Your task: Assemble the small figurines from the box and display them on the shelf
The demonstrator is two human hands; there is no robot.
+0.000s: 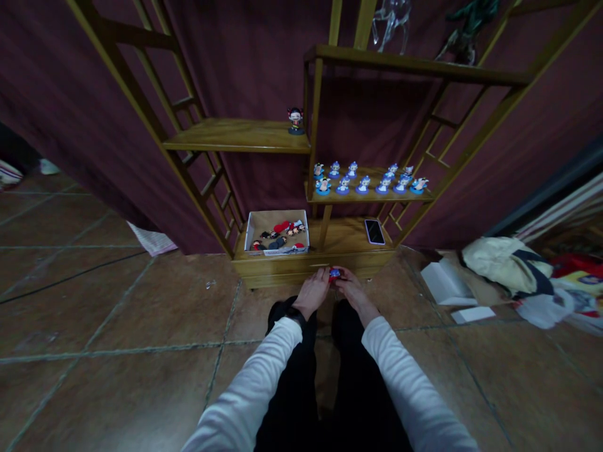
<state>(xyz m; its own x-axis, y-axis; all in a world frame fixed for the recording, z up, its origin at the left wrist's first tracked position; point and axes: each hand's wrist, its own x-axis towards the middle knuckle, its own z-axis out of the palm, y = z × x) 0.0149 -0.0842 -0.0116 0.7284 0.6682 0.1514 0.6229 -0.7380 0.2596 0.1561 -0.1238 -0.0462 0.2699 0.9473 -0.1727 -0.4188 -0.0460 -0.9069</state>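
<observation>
A small red and blue figurine [334,273] is pinched between my two hands, low in front of the shelf's drawer front. My left hand [316,290] grips its left side, and a dark watch shows on that wrist. From the right, the fingers of my right hand [351,287] close on it too. An open cardboard box [251,229] stands on the bottom board just beyond my hands, with several red and black figurines [281,227] lying loose in it. One dark-haired figurine [295,121] is upright on the left shelf.
Several blue and white figurines [363,184] stand in rows on the right shelf [348,196]. A phone [374,231] lies on the bottom board. Higher up is a clear horse figure [392,25]. White boxes [447,284] and a cloth bag [504,263] lie on the floor at right.
</observation>
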